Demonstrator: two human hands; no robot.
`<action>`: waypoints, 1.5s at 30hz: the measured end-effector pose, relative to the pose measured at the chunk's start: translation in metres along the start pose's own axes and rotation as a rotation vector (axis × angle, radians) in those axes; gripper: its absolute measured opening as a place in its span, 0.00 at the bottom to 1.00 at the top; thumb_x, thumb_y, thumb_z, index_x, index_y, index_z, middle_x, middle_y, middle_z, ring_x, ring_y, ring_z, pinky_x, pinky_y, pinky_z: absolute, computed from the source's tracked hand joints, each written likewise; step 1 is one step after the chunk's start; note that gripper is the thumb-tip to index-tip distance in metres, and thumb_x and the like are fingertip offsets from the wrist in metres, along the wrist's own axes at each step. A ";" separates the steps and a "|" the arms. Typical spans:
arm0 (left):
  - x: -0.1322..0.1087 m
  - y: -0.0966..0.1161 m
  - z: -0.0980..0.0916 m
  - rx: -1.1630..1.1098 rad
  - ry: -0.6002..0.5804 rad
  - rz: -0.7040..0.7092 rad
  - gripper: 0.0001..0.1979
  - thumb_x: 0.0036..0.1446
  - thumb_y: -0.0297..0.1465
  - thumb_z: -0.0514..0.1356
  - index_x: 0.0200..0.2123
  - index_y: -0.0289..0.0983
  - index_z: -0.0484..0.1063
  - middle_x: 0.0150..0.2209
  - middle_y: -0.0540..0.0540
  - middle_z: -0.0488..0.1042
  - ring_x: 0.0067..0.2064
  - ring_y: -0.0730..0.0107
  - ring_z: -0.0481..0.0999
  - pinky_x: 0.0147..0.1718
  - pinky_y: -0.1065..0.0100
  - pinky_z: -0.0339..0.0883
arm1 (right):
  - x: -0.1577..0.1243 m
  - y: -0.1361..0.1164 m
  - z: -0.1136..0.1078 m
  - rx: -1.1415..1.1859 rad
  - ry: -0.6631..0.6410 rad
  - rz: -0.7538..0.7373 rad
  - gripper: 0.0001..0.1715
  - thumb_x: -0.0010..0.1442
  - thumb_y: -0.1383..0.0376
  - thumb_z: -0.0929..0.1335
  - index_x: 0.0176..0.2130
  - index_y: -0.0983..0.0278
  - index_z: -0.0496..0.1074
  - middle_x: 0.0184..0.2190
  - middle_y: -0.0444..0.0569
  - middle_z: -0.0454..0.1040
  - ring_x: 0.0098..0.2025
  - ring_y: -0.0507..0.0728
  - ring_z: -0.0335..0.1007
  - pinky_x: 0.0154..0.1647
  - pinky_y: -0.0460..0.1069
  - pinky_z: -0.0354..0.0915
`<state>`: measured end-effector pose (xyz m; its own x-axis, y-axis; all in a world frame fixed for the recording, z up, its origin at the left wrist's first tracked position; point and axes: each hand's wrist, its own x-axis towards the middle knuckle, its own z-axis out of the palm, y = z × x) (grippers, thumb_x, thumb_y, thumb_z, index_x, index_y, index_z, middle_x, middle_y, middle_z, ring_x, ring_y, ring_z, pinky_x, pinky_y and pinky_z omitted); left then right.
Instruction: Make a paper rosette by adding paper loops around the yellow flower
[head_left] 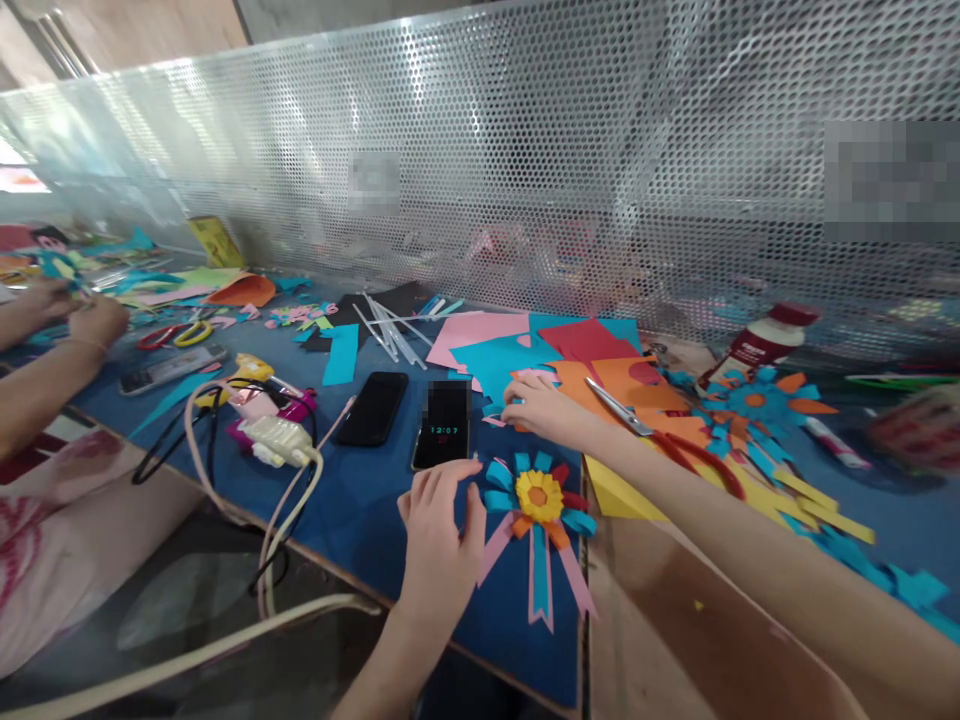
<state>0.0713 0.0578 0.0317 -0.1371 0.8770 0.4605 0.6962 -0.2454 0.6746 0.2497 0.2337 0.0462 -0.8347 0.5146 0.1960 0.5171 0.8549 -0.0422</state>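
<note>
My left hand [441, 525] hovers at the table's front, fingers loosely bent and thumb apart, with nothing plainly held. Just to its right lies a paper flower rosette [538, 495] with a yellow centre, blue, red and orange loops, and pink and blue ribbon tails. Beyond its fingertips is a phone [442, 430] with a lit clock on screen. My right hand [551, 408] reaches across above the rosette, its fingers stretched out over small paper scraps by a blue paper sheet [487, 360]. Whether its fingertips touch a scrap is hard to make out.
Orange-handled scissors [694, 460] lie on orange paper [592, 385]. Behind stand a bottle [761, 345] and a perforated metal screen [525, 130]. To the left are a black phone [373, 408], glue sticks [394, 335], a power strip [277, 440] with cables, and another person's hands [97, 325].
</note>
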 end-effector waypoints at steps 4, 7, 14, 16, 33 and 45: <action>-0.002 -0.002 -0.003 -0.145 0.071 0.002 0.11 0.62 0.27 0.51 0.46 0.39 0.69 0.42 0.44 0.73 0.41 0.64 0.71 0.41 0.64 0.64 | 0.000 -0.001 0.000 0.133 0.043 0.025 0.12 0.63 0.71 0.61 0.37 0.64 0.73 0.43 0.55 0.68 0.50 0.62 0.57 0.54 0.61 0.53; -0.003 -0.001 -0.005 -0.221 0.113 -0.043 0.10 0.62 0.28 0.52 0.46 0.39 0.68 0.39 0.46 0.73 0.33 0.69 0.71 0.34 0.68 0.65 | -0.006 -0.009 -0.011 0.277 0.047 0.052 0.11 0.66 0.69 0.59 0.40 0.65 0.69 0.40 0.53 0.70 0.45 0.56 0.64 0.49 0.55 0.60; -0.006 0.000 -0.005 -0.306 0.134 -0.052 0.11 0.62 0.27 0.52 0.46 0.39 0.68 0.40 0.46 0.75 0.34 0.71 0.72 0.33 0.70 0.65 | -0.020 -0.034 -0.061 0.525 -0.196 0.021 0.09 0.66 0.64 0.60 0.38 0.64 0.68 0.35 0.47 0.72 0.35 0.52 0.67 0.35 0.47 0.63; -0.007 -0.001 -0.005 -0.318 0.135 -0.059 0.10 0.62 0.27 0.52 0.46 0.39 0.68 0.40 0.46 0.75 0.34 0.71 0.72 0.33 0.70 0.65 | -0.019 -0.044 -0.072 0.501 -0.285 -0.007 0.09 0.65 0.68 0.59 0.38 0.64 0.68 0.36 0.48 0.70 0.36 0.53 0.65 0.36 0.47 0.62; -0.007 -0.003 -0.005 -0.356 0.177 -0.056 0.07 0.63 0.27 0.53 0.42 0.39 0.69 0.39 0.47 0.73 0.38 0.69 0.73 0.37 0.69 0.66 | 0.012 -0.092 -0.080 -0.237 -0.557 -0.191 0.14 0.51 0.78 0.65 0.36 0.65 0.73 0.41 0.55 0.67 0.41 0.61 0.59 0.35 0.52 0.56; -0.009 -0.003 -0.005 -0.410 0.204 -0.082 0.07 0.63 0.29 0.53 0.42 0.39 0.69 0.39 0.45 0.73 0.38 0.68 0.73 0.36 0.69 0.66 | 0.021 -0.099 -0.078 -0.207 -0.539 -0.195 0.09 0.56 0.75 0.67 0.37 0.66 0.75 0.41 0.56 0.68 0.43 0.61 0.60 0.36 0.52 0.54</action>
<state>0.0667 0.0486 0.0286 -0.3441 0.8114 0.4725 0.3472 -0.3576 0.8669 0.1958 0.1542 0.1312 -0.8679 0.3573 -0.3451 0.3263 0.9339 0.1463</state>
